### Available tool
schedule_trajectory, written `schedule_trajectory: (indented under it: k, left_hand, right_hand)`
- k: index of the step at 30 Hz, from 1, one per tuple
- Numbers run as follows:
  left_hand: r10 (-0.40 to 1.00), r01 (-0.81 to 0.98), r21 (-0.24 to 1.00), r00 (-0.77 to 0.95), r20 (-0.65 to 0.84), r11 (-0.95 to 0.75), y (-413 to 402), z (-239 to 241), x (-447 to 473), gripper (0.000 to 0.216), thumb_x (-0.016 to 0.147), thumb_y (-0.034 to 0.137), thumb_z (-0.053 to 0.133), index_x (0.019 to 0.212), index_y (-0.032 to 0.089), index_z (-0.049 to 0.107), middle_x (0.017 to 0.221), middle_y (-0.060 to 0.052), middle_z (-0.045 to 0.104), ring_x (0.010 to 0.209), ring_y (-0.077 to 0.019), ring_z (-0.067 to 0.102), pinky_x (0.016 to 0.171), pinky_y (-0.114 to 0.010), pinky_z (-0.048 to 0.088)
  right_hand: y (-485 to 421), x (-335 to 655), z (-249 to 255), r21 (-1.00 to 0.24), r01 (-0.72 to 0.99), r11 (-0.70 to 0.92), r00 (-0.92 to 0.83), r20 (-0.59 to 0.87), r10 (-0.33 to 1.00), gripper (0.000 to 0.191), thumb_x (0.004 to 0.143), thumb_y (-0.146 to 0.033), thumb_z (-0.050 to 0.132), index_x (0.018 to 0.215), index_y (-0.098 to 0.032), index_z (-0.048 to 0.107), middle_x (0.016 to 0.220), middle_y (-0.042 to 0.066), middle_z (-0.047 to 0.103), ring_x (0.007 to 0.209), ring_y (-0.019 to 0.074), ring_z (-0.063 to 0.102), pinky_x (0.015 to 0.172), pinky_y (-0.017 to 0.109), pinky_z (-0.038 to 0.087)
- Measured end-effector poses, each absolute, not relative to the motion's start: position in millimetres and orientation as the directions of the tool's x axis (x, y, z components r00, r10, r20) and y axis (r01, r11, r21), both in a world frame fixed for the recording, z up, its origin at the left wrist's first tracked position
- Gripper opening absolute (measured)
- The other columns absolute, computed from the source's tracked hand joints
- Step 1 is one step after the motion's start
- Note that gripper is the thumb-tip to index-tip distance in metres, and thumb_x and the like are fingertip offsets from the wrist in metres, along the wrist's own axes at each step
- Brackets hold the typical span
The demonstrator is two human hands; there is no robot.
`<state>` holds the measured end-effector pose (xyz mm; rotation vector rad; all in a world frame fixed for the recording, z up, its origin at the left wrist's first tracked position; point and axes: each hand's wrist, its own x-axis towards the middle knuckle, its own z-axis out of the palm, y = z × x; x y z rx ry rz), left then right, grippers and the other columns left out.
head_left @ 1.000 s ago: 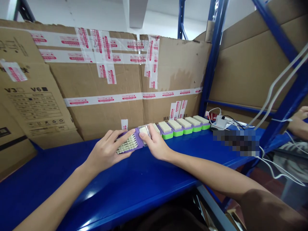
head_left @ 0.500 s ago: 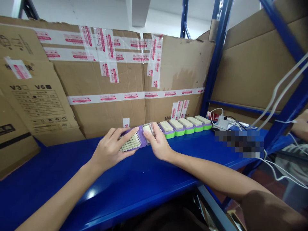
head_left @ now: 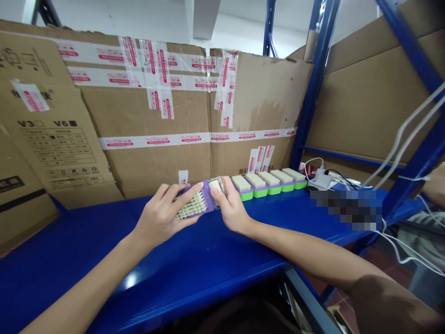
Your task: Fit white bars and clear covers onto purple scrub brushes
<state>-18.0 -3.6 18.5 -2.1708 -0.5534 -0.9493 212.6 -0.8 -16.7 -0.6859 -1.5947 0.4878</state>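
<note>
A purple scrubbing brush (head_left: 192,206) with dense pale bristles is held up over the blue shelf, its bristles turned toward me. My left hand (head_left: 157,214) is wrapped round the bristle end, thumb below and fingers across the top. At the other end, my right hand (head_left: 233,209) grips a clear-edged part (head_left: 217,184) with a pale pad in it, the thumb pressing on the pad. Whether this part is joined to the brush I cannot tell. Just beyond my right hand, several purple-and-green brushes (head_left: 257,184) stand in a row, bristles up.
The blue metal shelf (head_left: 194,264) spans the front. Taped cardboard (head_left: 167,162) walls off its back and left. A blue post (head_left: 313,93), a white charger (head_left: 321,178) with cables and a blurred-out patch lie right. Part of another person's arm (head_left: 436,181) shows at the far right.
The view has shifted slightly. Both hands keep the same grip on the brush, and the right thumb still presses on the pale pad. The row of brushes stays put.
</note>
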Motion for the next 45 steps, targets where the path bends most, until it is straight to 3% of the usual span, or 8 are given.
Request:
schedule_trajectory:
  k: [18, 24, 29, 36, 41, 45]
  left_hand:
    - [0.079, 0.640, -0.445, 0.620, 0.780, -0.627, -6, 17, -12, 0.080, 0.097, 0.038, 0.080, 0.167, 0.027, 0.042, 0.118, -0.015, 0.073, 0.091, -0.0290, 0.065, 0.087, -0.045, 0.061]
    - [0.085, 0.637, -0.440, 0.622, 0.779, -0.633, -4, 18, -16, 0.078, 0.097, 0.038, 0.080, 0.166, 0.028, 0.046, 0.117, -0.014, 0.075, 0.090, -0.0289, 0.068, 0.087, -0.046, 0.063]
    - [0.093, 0.634, -0.417, 0.612, 0.785, -0.651, -3, 25, -26, 0.070, 0.094, 0.043, 0.083, 0.159, 0.036, 0.056, 0.123, -0.011, 0.076, 0.094, -0.0284, 0.071, 0.091, -0.046, 0.064]
    - [0.101, 0.621, -0.463, 0.659, 0.745, -0.633, -4, 28, -32, 0.068, 0.097, 0.046, 0.079, 0.159, 0.034, 0.056, 0.125, -0.013, 0.076, 0.094, -0.0288, 0.072, 0.090, -0.047, 0.064]
    - [0.063, 0.606, -0.507, 0.677, 0.733, -0.613, -2, 24, -32, 0.073, 0.097, 0.048, 0.079, 0.162, 0.032, 0.052, 0.124, -0.014, 0.076, 0.093, -0.0289, 0.071, 0.088, -0.046, 0.064]
    - [0.089, 0.624, -0.489, 0.667, 0.740, -0.610, -2, 20, -29, 0.066, 0.097, 0.047, 0.079, 0.157, 0.032, 0.057, 0.124, -0.014, 0.076, 0.095, -0.0287, 0.072, 0.090, -0.046, 0.064]
  right_hand:
    - [8, 214, -15, -0.643, 0.020, 0.766, -0.113, 0.759, 0.641, 0.030, 0.110, -0.055, 0.055, 0.107, -0.025, 0.051, 0.098, 0.001, 0.059, 0.089, 0.0200, 0.058, 0.086, 0.039, 0.049]
    - [8, 220, -7, -0.653, 0.052, 0.756, -0.229, 0.729, 0.645, 0.031, 0.110, -0.055, 0.052, 0.107, -0.025, 0.047, 0.098, 0.001, 0.057, 0.090, 0.0200, 0.057, 0.086, 0.039, 0.051]
    - [2, 226, 2, -0.638, 0.132, 0.758, -0.293, 0.706, 0.645, 0.032, 0.110, -0.058, 0.051, 0.110, -0.027, 0.044, 0.095, 0.001, 0.058, 0.086, 0.0206, 0.056, 0.081, 0.040, 0.053]
    - [4, 233, 6, -0.629, 0.171, 0.758, -0.353, 0.679, 0.644, 0.035, 0.106, -0.059, 0.058, 0.106, -0.025, 0.047, 0.089, -0.001, 0.059, 0.078, 0.0188, 0.056, 0.074, 0.037, 0.050]
    - [3, 229, 4, -0.645, 0.124, 0.754, -0.357, 0.680, 0.640, 0.033, 0.108, -0.056, 0.055, 0.110, -0.025, 0.043, 0.097, 0.001, 0.059, 0.088, 0.0204, 0.058, 0.080, 0.039, 0.053]
    - [6, 230, 3, -0.637, 0.127, 0.760, -0.386, 0.674, 0.630, 0.031, 0.109, -0.055, 0.052, 0.110, -0.026, 0.042, 0.101, 0.003, 0.059, 0.090, 0.0209, 0.058, 0.084, 0.041, 0.054]
